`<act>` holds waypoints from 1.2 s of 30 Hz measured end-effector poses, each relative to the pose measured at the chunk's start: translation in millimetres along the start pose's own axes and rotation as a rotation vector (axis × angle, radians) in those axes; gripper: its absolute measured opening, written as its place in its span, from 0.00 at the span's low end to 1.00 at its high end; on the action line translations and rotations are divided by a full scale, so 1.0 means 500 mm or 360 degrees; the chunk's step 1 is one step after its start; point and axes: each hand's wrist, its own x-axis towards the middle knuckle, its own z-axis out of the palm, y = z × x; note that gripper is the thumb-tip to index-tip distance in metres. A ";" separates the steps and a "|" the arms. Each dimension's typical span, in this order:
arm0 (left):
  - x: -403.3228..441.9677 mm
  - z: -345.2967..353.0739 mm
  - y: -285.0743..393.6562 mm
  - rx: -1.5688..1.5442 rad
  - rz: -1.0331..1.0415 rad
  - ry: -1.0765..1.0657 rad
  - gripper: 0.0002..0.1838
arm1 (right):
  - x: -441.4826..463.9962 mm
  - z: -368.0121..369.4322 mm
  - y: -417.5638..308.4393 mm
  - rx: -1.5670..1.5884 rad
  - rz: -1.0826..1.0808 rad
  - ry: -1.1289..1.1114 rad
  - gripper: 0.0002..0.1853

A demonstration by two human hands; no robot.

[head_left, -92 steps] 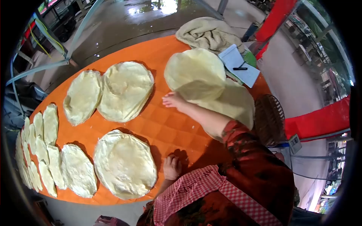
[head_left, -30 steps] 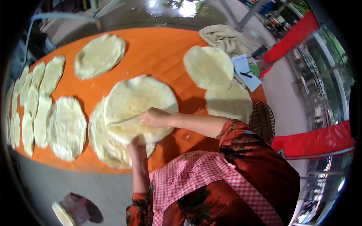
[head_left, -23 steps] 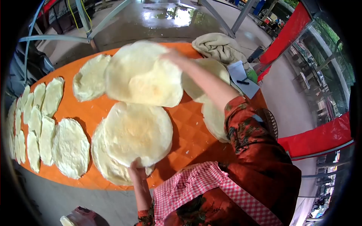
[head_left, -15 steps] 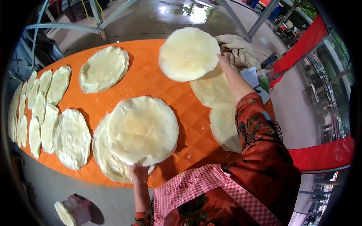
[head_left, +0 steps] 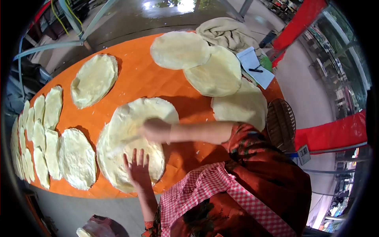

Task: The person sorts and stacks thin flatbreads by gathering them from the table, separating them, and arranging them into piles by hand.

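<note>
Before me lies a pile of flat, round dough sheets (head_left: 152,108) with uneven edges. My left hand (head_left: 138,168) is at its near side, fingers spread over the dough. Just above it, my right hand (head_left: 156,130) reaches across the pile, closed and blurred by motion. A pale, smeared strip (head_left: 122,146) stretches from its fingers toward the left; whether that is a tool or a dough edge I cannot tell. At the upper right, a thin round sheet (head_left: 181,50) partly overlaps a second sheet (head_left: 215,73), with a third sheet (head_left: 241,104) nearer my right sleeve.
The orange-covered table (head_left: 134,85) also holds a round sheet (head_left: 94,81), another round (head_left: 77,158) and several long dough pieces (head_left: 53,106) on the left. Beyond are a crumpled cloth (head_left: 227,33), a notepad (head_left: 249,59) with a pen (head_left: 256,70), and a round slatted item (head_left: 280,122).
My right hand has let go of the thin sheet, now lying at the upper right, and moved left over the pile. My left hand has released the dough edge and spread its fingers. The view shifted.
</note>
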 end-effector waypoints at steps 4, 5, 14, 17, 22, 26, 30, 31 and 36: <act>-0.035 -0.068 0.031 0.0151 0.0185 -0.0018 0.34 | 0.058 -0.244 0.073 -0.0035 0.0347 0.0429 0.07; -0.049 -0.092 0.036 0.0177 0.0185 0.0038 0.34 | 0.045 -0.297 0.109 0.0210 0.0462 0.0523 0.11; -0.207 -0.208 0.024 0.0408 0.0131 0.0588 0.23 | -0.373 -0.202 0.541 0.0337 0.0773 0.1567 0.22; -0.247 -0.235 0.017 0.0436 0.0109 0.0669 0.23 | -0.455 0.064 0.459 0.0191 0.1146 0.1781 0.05; -0.262 -0.240 0.025 0.0474 0.0020 0.0617 0.20 | -0.258 0.350 0.122 0.1572 0.1360 0.0599 0.11; -0.250 -0.214 0.066 0.0483 0.0035 0.0546 0.19 | -0.121 0.385 0.068 0.1173 0.1617 0.0676 0.19; -0.250 -0.221 0.111 0.0497 0.0119 0.0498 0.19 | -0.083 0.404 0.079 0.1366 0.1534 0.0595 0.24; -0.250 -0.227 0.121 0.0494 0.0144 0.0484 0.19 | -0.081 0.425 0.107 0.1235 0.1494 0.0516 0.25; -0.245 -0.261 0.161 0.0449 0.0180 0.0469 0.19 | -0.079 0.414 0.080 0.1071 0.1446 0.0775 0.23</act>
